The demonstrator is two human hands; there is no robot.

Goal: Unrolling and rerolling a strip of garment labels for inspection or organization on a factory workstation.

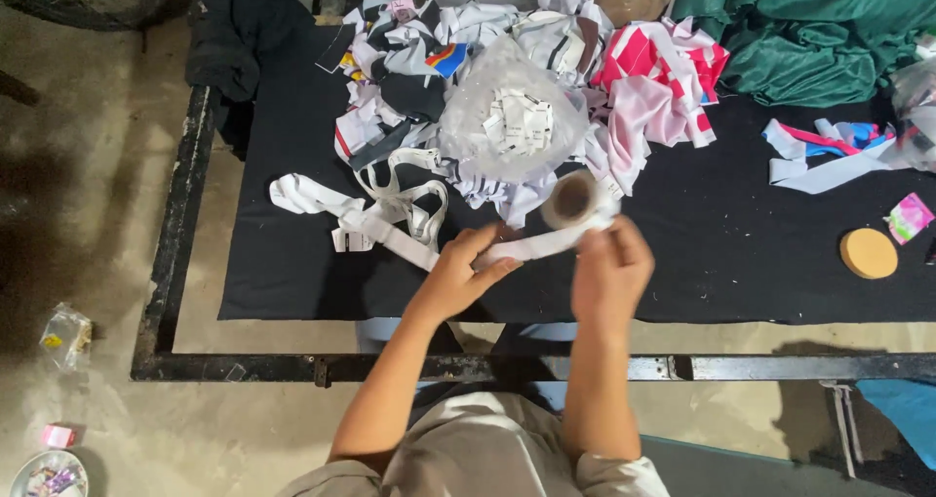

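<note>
Your left hand (466, 268) and right hand (609, 263) both pinch one white strip (534, 247), fingers closed on it, near the tabletop's (721, 253) front edge. One tan disc (868, 253) lies toward its right edge.

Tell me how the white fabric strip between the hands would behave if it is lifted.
The white strip is probably floppy and light: it lies in loose loops on the black table. Its rolled end by the right hand may unroll.
</note>
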